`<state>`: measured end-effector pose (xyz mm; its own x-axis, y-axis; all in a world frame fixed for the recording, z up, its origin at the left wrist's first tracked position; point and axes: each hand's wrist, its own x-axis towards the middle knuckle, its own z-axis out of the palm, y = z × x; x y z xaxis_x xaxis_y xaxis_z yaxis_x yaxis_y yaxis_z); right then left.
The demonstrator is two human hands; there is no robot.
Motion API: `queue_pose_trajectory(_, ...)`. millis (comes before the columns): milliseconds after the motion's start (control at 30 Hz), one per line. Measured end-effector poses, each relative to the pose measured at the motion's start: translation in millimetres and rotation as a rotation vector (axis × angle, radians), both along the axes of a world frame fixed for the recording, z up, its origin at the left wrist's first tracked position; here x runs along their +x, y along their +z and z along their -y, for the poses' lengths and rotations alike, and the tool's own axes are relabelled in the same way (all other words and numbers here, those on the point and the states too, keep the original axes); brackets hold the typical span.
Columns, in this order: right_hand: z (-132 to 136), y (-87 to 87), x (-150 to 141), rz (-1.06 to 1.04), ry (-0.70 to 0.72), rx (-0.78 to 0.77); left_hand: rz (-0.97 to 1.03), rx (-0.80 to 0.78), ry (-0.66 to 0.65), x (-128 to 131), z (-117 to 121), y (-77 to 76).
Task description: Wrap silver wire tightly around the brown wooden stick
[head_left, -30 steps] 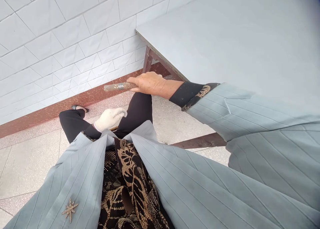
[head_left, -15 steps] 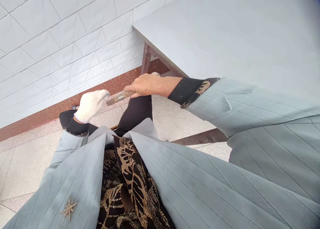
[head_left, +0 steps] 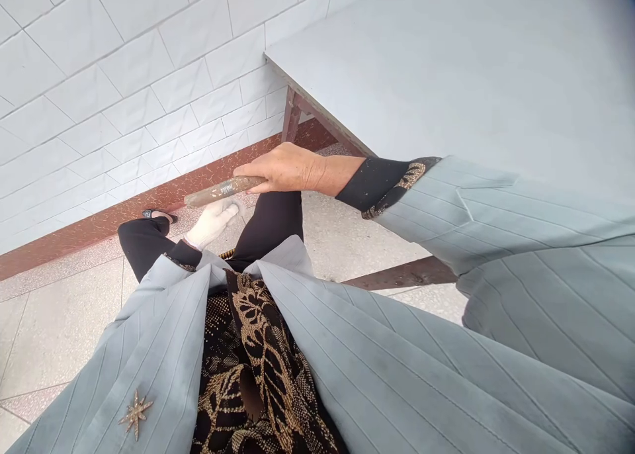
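Observation:
My right hand (head_left: 285, 168), bare, is closed around a worn brown stick-like wooden handle (head_left: 211, 192). The handle points left out of my fist and has a greyish, wire-like band near its middle. Whatever lies inside or beyond the fist is hidden. Just below the handle is my left hand (head_left: 211, 226) in a white glove. Its fingers look drawn together, partly behind the handle; I cannot make out whether anything is in them, nor whether the glove touches the handle.
A pale grey tabletop (head_left: 446, 63) on a reddish-brown frame (head_left: 292, 115) fills the upper right. White wall tiles (head_left: 124, 77) meet a red-brown skirting band (head_left: 74, 232) at the left. Below are the speckled floor (head_left: 64, 335), my dark trouser legs (head_left: 270, 226) and a black shoe (head_left: 159, 214).
My gloved left hand has moved right and down from the handle's left end to beneath it. The right hand has shifted slightly left, and more of the handle now shows.

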<state>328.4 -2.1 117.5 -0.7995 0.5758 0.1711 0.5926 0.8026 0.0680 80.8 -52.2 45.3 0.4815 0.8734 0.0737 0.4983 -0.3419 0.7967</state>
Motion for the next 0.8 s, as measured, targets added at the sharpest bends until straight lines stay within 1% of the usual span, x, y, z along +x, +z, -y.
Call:
queue_pose_trajectory(33,-1,-0.5,0,-0.006,-0.055,-0.006,0.024,-0.027,-0.003,6,5,-3.1)
queue_pose_trajectory(100,-2,-1.0,0,0.016,-0.154,-0.040,-0.020,-0.023,-0.031,14,14,-1.9)
queue_pose_trajectory(233,-3,2.1,2,0.111,-0.246,-0.135,-0.271,0.106,-0.003,14,19,15.8)
queue_pose_trajectory(333,-3,4.7,3,0.146,-0.268,-0.168,-0.528,0.207,0.017,10,18,25.7)
queue_pose_trajectory(433,-5,2.5,4,0.178,-0.246,-0.202,-0.810,0.346,0.000,6,18,31.0)
queue_pose_trajectory(500,-7,-0.8,5,0.197,-0.219,-0.244,-0.936,0.444,-0.018,3,17,34.9)
queue_pose_trajectory(533,-8,-2.6,5,0.204,-0.198,-0.275,-0.968,0.483,-0.034,2,16,37.6)
queue_pose_trajectory(600,-11,-5.4,6,0.206,-0.133,-0.360,-0.983,0.530,-0.071,-3,11,44.1)
queue_pose_trajectory(667,-13,-7.0,8,0.178,-0.042,-0.456,-0.921,0.529,-0.099,-10,5,51.5)
queue_pose_trajectory(733,-14,-7.4,9,0.128,0.039,-0.535,-0.756,0.480,-0.112,-17,-2,58.0)
queue_pose_trajectory(800,-13,-6.7,9,0.073,0.094,-0.586,-0.541,0.401,-0.134,-22,-8,60.9)
